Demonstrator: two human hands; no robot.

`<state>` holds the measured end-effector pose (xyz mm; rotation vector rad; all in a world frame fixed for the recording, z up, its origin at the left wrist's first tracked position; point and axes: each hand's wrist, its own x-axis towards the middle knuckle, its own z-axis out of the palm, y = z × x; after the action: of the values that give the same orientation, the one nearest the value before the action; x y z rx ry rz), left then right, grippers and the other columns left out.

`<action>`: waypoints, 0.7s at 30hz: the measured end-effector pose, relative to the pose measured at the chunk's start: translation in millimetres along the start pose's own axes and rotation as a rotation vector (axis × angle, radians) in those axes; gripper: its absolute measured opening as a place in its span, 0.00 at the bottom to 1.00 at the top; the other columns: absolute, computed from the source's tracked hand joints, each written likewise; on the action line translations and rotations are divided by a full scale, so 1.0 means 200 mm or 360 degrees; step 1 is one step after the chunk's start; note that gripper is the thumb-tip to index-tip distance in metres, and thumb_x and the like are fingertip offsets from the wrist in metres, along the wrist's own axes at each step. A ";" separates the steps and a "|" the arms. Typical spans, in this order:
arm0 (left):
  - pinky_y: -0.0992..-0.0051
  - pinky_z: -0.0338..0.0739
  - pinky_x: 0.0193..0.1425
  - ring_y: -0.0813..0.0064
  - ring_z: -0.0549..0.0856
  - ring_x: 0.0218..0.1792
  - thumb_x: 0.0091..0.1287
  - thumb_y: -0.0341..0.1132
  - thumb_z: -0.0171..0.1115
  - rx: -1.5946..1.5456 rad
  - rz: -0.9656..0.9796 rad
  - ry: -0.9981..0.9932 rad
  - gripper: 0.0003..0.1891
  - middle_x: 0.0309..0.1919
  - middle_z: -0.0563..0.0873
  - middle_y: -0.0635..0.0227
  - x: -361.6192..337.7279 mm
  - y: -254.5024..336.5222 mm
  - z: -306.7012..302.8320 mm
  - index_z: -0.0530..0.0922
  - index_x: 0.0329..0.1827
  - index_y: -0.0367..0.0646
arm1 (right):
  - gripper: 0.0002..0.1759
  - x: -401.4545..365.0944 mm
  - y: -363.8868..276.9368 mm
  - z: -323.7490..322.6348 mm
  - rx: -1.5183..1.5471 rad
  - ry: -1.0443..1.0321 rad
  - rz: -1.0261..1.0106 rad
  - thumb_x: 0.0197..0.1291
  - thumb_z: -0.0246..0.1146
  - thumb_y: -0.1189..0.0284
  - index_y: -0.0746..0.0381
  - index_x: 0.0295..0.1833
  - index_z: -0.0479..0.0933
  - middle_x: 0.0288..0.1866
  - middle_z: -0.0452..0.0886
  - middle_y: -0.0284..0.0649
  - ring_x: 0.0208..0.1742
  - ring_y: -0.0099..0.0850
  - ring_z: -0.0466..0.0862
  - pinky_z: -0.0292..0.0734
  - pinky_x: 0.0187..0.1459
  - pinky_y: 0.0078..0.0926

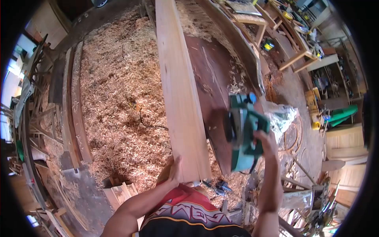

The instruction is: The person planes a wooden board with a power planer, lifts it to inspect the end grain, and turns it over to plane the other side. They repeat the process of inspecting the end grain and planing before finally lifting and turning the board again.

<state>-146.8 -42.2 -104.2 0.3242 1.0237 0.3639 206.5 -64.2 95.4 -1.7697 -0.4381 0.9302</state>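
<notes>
A long pale wooden board [179,87] runs away from my body. Its near end sits close to my waist. My left hand [173,170] is closed on the board's left edge at that near end; part of the fingers is hidden. Off the board's right side, my right hand [265,143] is wrapped round the handle of a green electric planer [241,138] with a blue knob. The planer is tilted on its side, apart from the board and above a dark brown plank [209,75]. Blur softens its left side.
Wood shavings [122,87] cover the floor at the left, next to long dark beams [75,106]. Crumpled clear plastic [282,118] and a coiled hose [294,138] lie at the right. A wooden frame [258,27] stands at the upper right. Tools [219,186] lie near my waist.
</notes>
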 end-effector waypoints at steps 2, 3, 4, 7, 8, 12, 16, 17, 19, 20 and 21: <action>0.65 0.77 0.66 0.64 0.80 0.64 0.76 0.63 0.45 0.0154 0.0073 0.0034 0.39 0.67 0.76 0.56 -0.04 -0.03 0.13 0.66 0.74 0.35 | 0.19 -0.44 0.12 -0.12 0.0008 -0.0026 0.0086 0.51 0.64 0.75 0.66 0.51 0.78 0.32 0.80 0.35 0.24 0.22 0.78 0.74 0.25 0.22; 0.65 0.77 0.67 0.64 0.79 0.66 0.76 0.64 0.43 0.0229 0.0129 0.0040 0.40 0.70 0.74 0.55 -0.04 -0.02 0.22 0.65 0.74 0.34 | 0.17 -0.65 0.17 -0.11 -0.0025 0.0132 0.0039 0.52 0.64 0.78 0.65 0.50 0.78 0.30 0.79 0.34 0.25 0.21 0.78 0.73 0.26 0.21; 0.65 0.71 0.73 0.61 0.74 0.70 0.77 0.65 0.40 0.0319 0.0104 0.0062 0.41 0.73 0.70 0.53 -0.12 0.03 0.37 0.62 0.76 0.34 | 0.14 -0.83 0.22 -0.14 -0.0068 0.0175 0.0050 0.54 0.65 0.79 0.64 0.48 0.78 0.27 0.79 0.31 0.25 0.19 0.78 0.73 0.26 0.20; 0.66 0.61 0.79 0.61 0.67 0.75 0.77 0.65 0.37 0.0727 0.0222 0.0042 0.42 0.75 0.67 0.52 -0.03 -0.12 0.31 0.59 0.77 0.34 | 0.07 -1.21 0.28 -0.17 -0.0246 0.0147 0.0159 0.56 0.63 0.77 0.64 0.41 0.75 0.25 0.78 0.31 0.24 0.20 0.77 0.72 0.26 0.22; 0.64 0.59 0.77 0.60 0.69 0.72 0.77 0.61 0.44 0.0766 0.0476 0.0110 0.38 0.70 0.71 0.50 0.08 -0.22 0.23 0.62 0.75 0.35 | 0.08 -1.31 0.41 -0.19 -0.0269 0.0106 0.0100 0.55 0.63 0.77 0.65 0.42 0.76 0.25 0.79 0.32 0.24 0.20 0.78 0.73 0.27 0.22; 0.60 0.71 0.59 0.58 0.78 0.51 0.68 0.51 0.64 0.1792 0.2062 0.0526 0.31 0.48 0.78 0.53 -0.07 0.01 0.35 0.72 0.66 0.38 | 0.17 -1.52 0.55 -0.12 -0.0155 0.0036 0.0176 0.51 0.67 0.78 0.67 0.49 0.79 0.27 0.81 0.38 0.29 0.24 0.83 0.77 0.31 0.25; 0.62 0.78 0.45 0.59 0.84 0.38 0.66 0.50 0.64 0.2292 0.1747 -0.0929 0.26 0.35 0.82 0.62 -0.35 0.14 0.60 0.75 0.62 0.45 | 0.21 -1.57 0.61 -0.06 -0.0613 -0.0266 -0.0069 0.54 0.69 0.75 0.67 0.54 0.76 0.31 0.84 0.48 0.33 0.37 0.87 0.81 0.36 0.35; 0.62 0.78 0.40 0.60 0.84 0.34 0.65 0.51 0.65 0.2321 0.1849 -0.1096 0.24 0.31 0.82 0.64 -0.37 0.14 0.66 0.78 0.58 0.46 | 0.21 -1.56 0.61 -0.03 -0.0636 -0.0301 -0.0026 0.54 0.69 0.74 0.67 0.53 0.76 0.32 0.84 0.50 0.34 0.40 0.87 0.81 0.37 0.36; 0.62 0.78 0.35 0.60 0.84 0.29 0.63 0.52 0.67 0.2424 0.1904 -0.1208 0.20 0.26 0.81 0.65 -0.36 0.17 0.68 0.81 0.48 0.47 | 0.21 -1.53 0.60 0.03 -0.0694 -0.0381 0.0061 0.55 0.70 0.73 0.66 0.53 0.75 0.34 0.85 0.52 0.35 0.46 0.88 0.81 0.38 0.38; 0.62 0.78 0.35 0.61 0.84 0.29 0.62 0.52 0.67 0.2504 0.1855 -0.1154 0.19 0.25 0.81 0.65 -0.35 0.19 0.67 0.80 0.43 0.47 | 0.19 -1.51 0.57 0.08 -0.0711 -0.0351 0.0033 0.55 0.70 0.72 0.66 0.50 0.75 0.34 0.84 0.54 0.34 0.49 0.87 0.81 0.38 0.39; 0.62 0.78 0.34 0.61 0.84 0.28 0.61 0.53 0.67 0.2585 0.1806 -0.1102 0.18 0.24 0.80 0.65 -0.33 0.21 0.66 0.80 0.38 0.47 | 0.18 -1.46 0.55 0.12 -0.0720 -0.0363 0.0042 0.55 0.70 0.72 0.65 0.50 0.75 0.34 0.84 0.54 0.35 0.49 0.87 0.81 0.38 0.39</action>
<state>-68.3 -45.2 27.7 2.3526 0.1119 0.2867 -11.3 -289.6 104.3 -2.0829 -0.8250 1.1209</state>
